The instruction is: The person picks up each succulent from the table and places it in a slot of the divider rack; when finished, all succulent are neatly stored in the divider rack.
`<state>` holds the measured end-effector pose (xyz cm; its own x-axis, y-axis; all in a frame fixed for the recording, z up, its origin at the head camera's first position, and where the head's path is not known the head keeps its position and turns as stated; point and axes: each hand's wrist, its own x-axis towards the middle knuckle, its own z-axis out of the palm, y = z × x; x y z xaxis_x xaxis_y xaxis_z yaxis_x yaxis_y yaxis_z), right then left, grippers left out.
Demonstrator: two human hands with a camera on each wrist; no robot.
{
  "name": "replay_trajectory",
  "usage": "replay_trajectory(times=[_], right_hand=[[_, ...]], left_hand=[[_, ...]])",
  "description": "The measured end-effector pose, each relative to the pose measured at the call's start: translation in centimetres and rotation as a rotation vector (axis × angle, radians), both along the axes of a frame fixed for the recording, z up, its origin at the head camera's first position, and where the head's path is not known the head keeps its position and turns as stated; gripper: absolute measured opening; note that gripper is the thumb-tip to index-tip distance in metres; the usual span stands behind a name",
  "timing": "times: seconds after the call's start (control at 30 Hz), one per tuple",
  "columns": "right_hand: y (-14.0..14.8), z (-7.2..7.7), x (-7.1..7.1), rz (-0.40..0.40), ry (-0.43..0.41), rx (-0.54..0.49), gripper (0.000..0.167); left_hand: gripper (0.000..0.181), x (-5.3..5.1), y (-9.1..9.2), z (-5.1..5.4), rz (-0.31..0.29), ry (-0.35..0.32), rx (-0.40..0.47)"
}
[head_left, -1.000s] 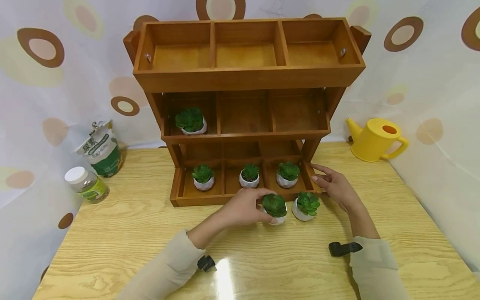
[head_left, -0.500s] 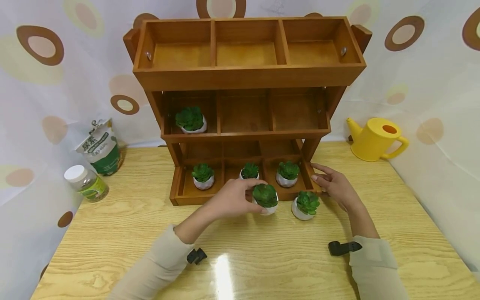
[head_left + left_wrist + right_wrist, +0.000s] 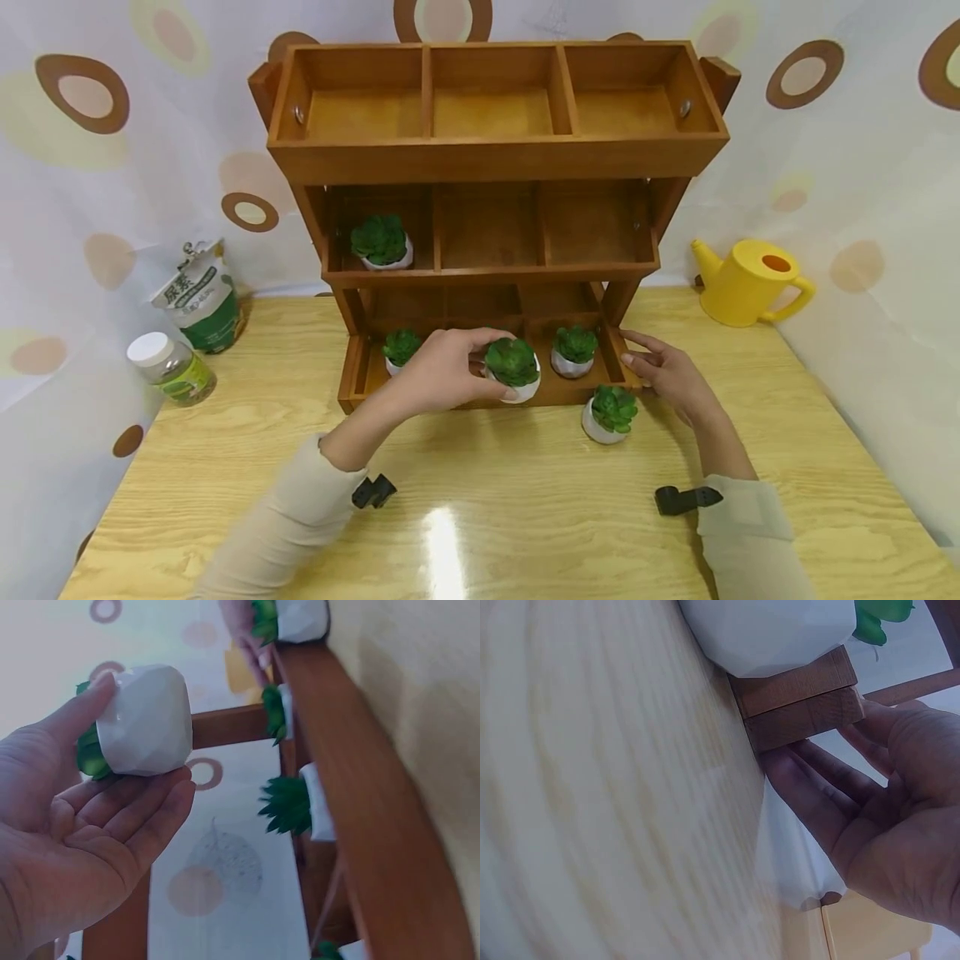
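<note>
My left hand (image 3: pixel 442 371) grips a white faceted pot with a green succulent (image 3: pixel 512 362), held up in front of the bottom tier's middle compartment. In the left wrist view, thumb and fingers hold the white pot (image 3: pixel 147 721) clear of the shelf. My right hand (image 3: pixel 672 382) touches the right end of the wooden shelf's bottom tier (image 3: pixel 630 377); in the right wrist view its fingers rest against the wooden corner (image 3: pixel 806 720). Another potted succulent (image 3: pixel 609 414) stands on the table near that end. The middle compartment's plant is hidden in the head view but shows in the left wrist view (image 3: pixel 321 802).
Potted plants sit in the bottom tier's left (image 3: pixel 402 348) and right (image 3: pixel 574 350) compartments and in the middle tier's left one (image 3: pixel 382 242). A yellow watering can (image 3: pixel 750 282) stands right. A jar (image 3: pixel 172 368) and a green-white bag (image 3: pixel 201 297) stand left.
My left hand has carried its pot left and toward the shelf, now covering the middle plant in the head view. My right hand has stayed at the shelf's end.
</note>
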<state>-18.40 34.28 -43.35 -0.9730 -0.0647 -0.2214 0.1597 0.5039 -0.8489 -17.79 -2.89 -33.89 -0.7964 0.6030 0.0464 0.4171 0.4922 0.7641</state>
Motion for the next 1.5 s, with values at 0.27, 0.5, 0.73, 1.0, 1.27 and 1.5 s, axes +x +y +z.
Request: replay_trajectory(times=[0.27, 0.5, 0.73, 1.0, 1.27, 1.5], right_hand=[[0.3, -0.2, 0.2, -0.009, -0.008, 0.008, 0.061], [0.3, -0.2, 0.0, -0.003, -0.015, -0.002, 0.062], [0.3, -0.3, 0.0, -0.005, -0.008, 0.004, 0.061], [0.2, -0.4, -0.1, -0.001, 0.002, 0.007, 0.062], [0.2, -0.6, 0.0, 0.005, 0.011, -0.004, 0.063], [0.2, -0.3, -0.1, -0.001, -0.009, -0.030, 0.061]], left_hand=[[0.059, -0.6, -0.3, 2.4, 0.038, 0.024, 0.018], [0.060, -1.1, -0.5, 4.3, 0.026, 0.076, 0.014], [0.062, -1.7, -1.0, 6.6, 0.012, 0.140, -0.001], [0.061, -3.0, -2.6, 9.0, 0.030, 0.178, -0.007], [0.059, -4.9, -3.2, 10.2, 0.094, 0.185, -0.024], [0.063, -7.1, -2.9, 10.6, 0.172, 0.210, -0.063]])
